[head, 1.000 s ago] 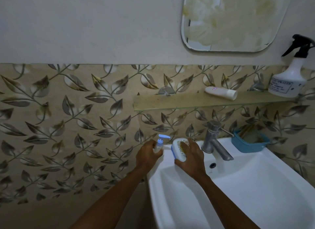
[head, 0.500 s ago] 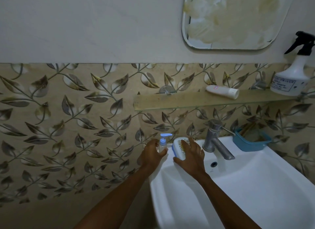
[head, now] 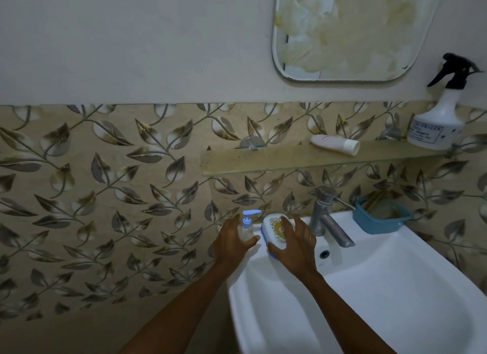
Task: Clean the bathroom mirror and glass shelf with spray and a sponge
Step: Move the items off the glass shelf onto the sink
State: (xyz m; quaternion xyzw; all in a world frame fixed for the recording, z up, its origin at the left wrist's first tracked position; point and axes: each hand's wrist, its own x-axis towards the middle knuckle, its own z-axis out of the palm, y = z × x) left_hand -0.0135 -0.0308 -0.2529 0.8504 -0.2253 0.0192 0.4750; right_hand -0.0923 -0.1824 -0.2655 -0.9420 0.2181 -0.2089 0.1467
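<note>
The smeared mirror [head: 342, 32] hangs on the wall at the upper right. Below it runs the dusty glass shelf [head: 263, 161], with a white spray bottle [head: 437, 127] with a black trigger standing at its right end. My left hand [head: 229, 245] holds a small clear pump bottle [head: 247, 228] with a blue head on the sink's back left corner, thumb curled across its front. My right hand [head: 295, 245] lies over a white box [head: 275, 230] with a blue base and a yellow pattern, fingers straight and spread. No sponge is plainly visible.
A white tube [head: 334, 144] lies on the shelf. A metal tap [head: 326, 222] stands just right of my right hand. A blue basket [head: 379, 219] sits on the rim of the white sink [head: 395, 287] at the back right. Leaf-patterned tiles cover the wall.
My right hand's fingers have straightened and spread over the white box, which they gripped a second ago. My left hand has stayed on the pump bottle.
</note>
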